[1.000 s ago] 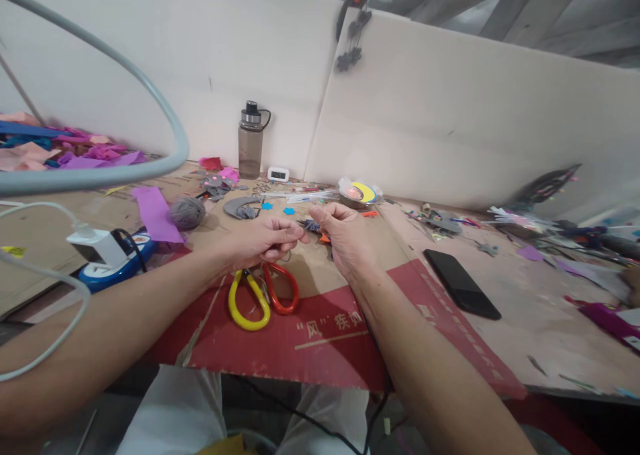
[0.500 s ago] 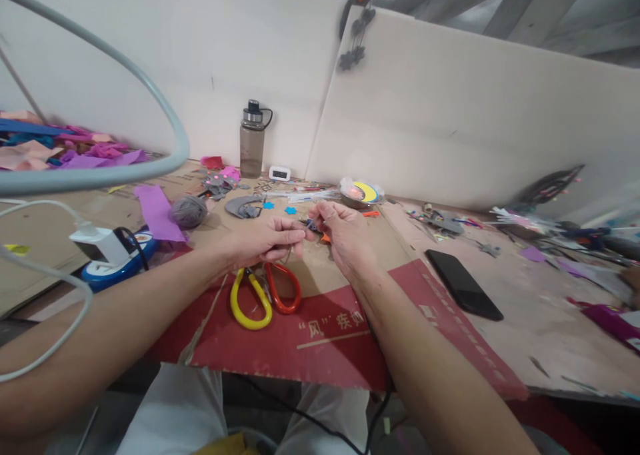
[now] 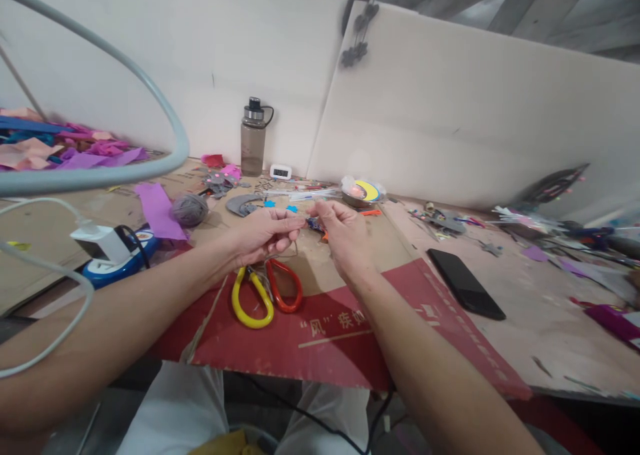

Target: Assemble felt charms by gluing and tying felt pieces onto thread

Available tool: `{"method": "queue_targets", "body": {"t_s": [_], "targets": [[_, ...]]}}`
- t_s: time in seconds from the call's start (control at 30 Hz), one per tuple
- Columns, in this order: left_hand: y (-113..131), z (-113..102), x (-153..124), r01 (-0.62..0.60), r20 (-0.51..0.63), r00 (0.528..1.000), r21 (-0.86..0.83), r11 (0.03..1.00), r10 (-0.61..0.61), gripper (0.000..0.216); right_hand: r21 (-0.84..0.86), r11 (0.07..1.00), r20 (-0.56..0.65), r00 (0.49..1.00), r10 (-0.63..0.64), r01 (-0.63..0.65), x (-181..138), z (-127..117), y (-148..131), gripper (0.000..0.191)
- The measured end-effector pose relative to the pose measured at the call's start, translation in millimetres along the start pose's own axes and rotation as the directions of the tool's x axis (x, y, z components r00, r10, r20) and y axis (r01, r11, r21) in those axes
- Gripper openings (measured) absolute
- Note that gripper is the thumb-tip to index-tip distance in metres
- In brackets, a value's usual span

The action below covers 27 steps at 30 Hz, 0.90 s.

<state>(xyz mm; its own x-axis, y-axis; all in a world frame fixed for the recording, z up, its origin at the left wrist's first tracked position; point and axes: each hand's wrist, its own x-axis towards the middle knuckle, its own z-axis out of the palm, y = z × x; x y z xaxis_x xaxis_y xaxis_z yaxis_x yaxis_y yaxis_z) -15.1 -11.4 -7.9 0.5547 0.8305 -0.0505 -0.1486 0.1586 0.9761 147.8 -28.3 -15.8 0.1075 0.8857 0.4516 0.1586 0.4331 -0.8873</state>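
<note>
My left hand [image 3: 267, 234] hovers above the cardboard with thumb and forefinger pinched together. A thin grey strand of yarn [image 3: 296, 248] hangs from beneath its fingers and trails toward the scissors. My right hand [image 3: 345, 235] faces it, also pinched, its fingertips nearly meeting the left ones; what it grips is too small to make out. Below my left hand lie scissors with one yellow and one red handle [image 3: 285, 308], their blades hidden. Behind the hands are blue felt flowers [image 3: 270, 204], a grey felt crescent [image 3: 240, 205] and a ball of grey yarn [image 3: 190, 210].
A water bottle [image 3: 253, 142] and a small white clock [image 3: 281, 172] stand along the back board. A bowl with a yellow crescent [image 3: 356, 198] sits beyond my right hand. To the right lies a black phone [image 3: 465, 283]; at left, a power strip [image 3: 117, 268] with cables.
My left hand has turned slightly, its lower fingers now more loosely curled and its thumb straighter. My right hand stays pinched in nearly the same place. The view has shifted a little.
</note>
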Motion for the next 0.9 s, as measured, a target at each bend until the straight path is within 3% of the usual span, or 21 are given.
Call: {"method": "queue_targets", "body": {"t_s": [0.13,0.3,0.4,0.67,0.9], "targets": [[-0.1,-5.5,2.3,-0.039,-0.040,0.998,0.033,0.999,0.040,0.027,0.103,0.995,0.002,1.000,0.006,-0.006,3.1,-1.9,6.4,0.042],[1.3,-5.6,1.6,-0.067,-0.043,0.997,0.026,0.997,0.068,0.028,0.087,0.996,0.141,0.990,-0.016,0.003,-0.3,2.9,1.1,0.025],[1.7,-2.9,-0.1,-0.092,-0.018,0.996,0.037,0.995,0.093,0.029,0.049,0.999,0.119,0.993,-0.014,0.008,-2.1,4.6,-1.4,0.016],[0.8,-2.5,1.6,-0.102,-0.089,0.990,0.081,0.991,0.109,0.027,-0.041,0.999,0.043,0.999,-0.014,0.016,-1.5,3.1,1.0,0.024],[2.2,-0.2,-0.3,-0.080,-0.103,0.991,0.083,0.993,0.088,0.028,-0.231,0.961,0.027,0.989,-0.147,0.149,-3.5,6.0,3.7,0.023]]}}
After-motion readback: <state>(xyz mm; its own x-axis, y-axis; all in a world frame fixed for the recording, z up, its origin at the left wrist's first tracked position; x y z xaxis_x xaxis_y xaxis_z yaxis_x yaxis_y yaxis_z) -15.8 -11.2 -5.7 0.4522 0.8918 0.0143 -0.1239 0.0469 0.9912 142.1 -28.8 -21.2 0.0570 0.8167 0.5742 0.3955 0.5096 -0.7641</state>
